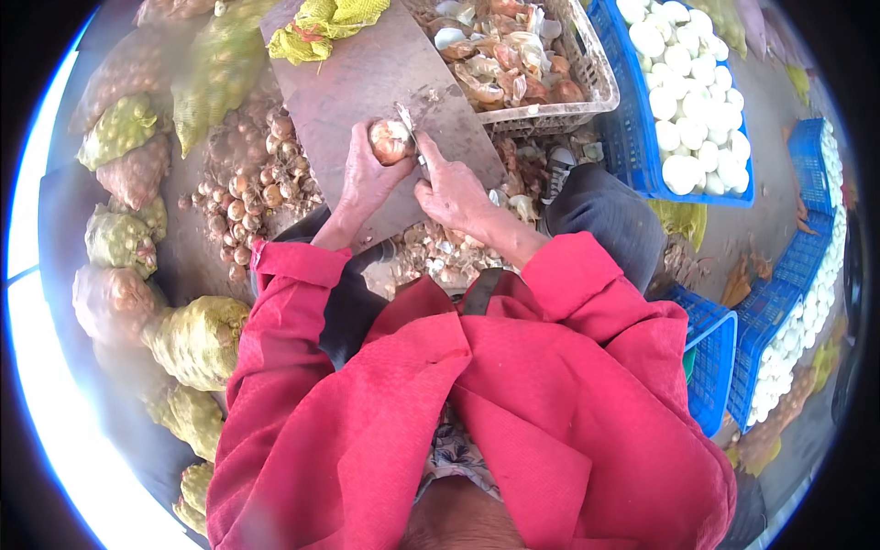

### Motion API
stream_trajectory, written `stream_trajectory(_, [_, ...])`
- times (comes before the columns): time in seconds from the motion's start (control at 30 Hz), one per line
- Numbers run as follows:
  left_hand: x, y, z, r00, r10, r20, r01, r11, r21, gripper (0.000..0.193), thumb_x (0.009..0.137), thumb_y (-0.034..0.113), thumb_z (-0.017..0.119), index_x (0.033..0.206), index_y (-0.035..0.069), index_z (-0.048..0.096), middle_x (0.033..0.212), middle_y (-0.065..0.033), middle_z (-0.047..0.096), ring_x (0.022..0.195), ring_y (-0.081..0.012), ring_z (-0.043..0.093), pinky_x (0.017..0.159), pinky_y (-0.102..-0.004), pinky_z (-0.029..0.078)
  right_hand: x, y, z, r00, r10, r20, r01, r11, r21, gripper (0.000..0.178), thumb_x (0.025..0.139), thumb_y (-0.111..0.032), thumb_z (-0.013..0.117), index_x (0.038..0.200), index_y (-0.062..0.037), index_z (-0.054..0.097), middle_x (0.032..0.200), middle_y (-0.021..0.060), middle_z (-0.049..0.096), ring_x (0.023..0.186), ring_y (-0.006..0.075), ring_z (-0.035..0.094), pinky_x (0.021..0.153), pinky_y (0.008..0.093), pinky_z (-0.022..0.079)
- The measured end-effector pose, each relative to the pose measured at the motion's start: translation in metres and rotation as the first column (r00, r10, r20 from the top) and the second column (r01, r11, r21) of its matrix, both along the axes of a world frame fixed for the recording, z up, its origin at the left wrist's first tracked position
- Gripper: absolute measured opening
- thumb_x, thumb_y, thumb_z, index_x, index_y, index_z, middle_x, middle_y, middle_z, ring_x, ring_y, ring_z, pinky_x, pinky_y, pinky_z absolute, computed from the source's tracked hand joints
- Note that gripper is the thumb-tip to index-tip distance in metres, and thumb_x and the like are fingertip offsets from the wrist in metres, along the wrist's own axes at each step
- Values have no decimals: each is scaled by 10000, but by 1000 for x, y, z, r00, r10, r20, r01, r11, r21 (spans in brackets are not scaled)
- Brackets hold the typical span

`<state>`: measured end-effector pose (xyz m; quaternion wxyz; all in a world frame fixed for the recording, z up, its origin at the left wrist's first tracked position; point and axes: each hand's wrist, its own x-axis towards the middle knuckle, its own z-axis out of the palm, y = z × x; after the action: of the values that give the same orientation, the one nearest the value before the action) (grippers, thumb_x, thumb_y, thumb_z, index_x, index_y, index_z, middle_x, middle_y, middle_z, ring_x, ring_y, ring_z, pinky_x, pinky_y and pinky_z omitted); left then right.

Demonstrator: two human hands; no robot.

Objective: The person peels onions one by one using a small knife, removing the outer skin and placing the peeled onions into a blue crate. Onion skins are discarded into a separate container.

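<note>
Over the grey-brown board [339,96], my left hand [364,183] is closed around a brown-skinned onion [391,142] from its lower left side. My right hand [456,194] grips a small knife [422,161]; most of its handle is hidden in the fingers. The blade is at the onion's right side, where a strip of pale, dry skin [404,116] sticks up. A yellow-green mesh bag [335,20] lies at the board's far end.
A pale crate [598,84] of onion skins stands beyond the board. Blue crates [632,158] of peeled white onions line the right. Loose unpeeled onions [240,213] and full mesh sacks [197,341] lie at left. Skin scraps [440,252] litter the floor between my legs.
</note>
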<state>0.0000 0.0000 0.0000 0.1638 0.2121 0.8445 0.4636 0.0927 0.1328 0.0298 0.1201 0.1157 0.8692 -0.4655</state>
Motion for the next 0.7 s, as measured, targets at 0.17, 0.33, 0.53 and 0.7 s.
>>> stream_trajectory(0.17, [12,20,30,953,-194,233,21,809,588,727,626,98,756,1196,28,310,1084,-86,465,993,-152,493,844,-272,427,-5,28,-21,997,-72,-35,70,997,-45,655,709,-77,464,1310,37,229,794,292,576,782,425,568,734,466,442])
stream_trajectory(0.33, [2,19,57,942,-236,239,15,741,672,758,649,37,749,1229,37,260,1106,-77,447,1043,-154,457,886,-270,405,-1,29,5,896,-422,139,410,664,-625,430,785,-125,515,1192,-18,426,673,65,565,441,107,482,398,231,377])
stream_trajectory(0.53, [8,25,52,951,-217,220,10,732,681,861,639,60,764,1282,44,191,1173,-85,411,1094,-161,420,905,-292,391,-5,23,34,957,-252,144,227,343,-912,420,852,-399,509,1035,-22,479,695,46,528,385,66,437,325,182,353])
stream_trajectory(0.7, [-2,19,65,799,-356,485,3,808,590,767,797,240,623,1369,79,138,1253,-111,394,1064,-195,475,916,-347,402,-19,53,22,889,-297,-349,82,852,-518,421,782,-321,612,1035,-8,486,726,78,554,540,160,539,486,273,426])
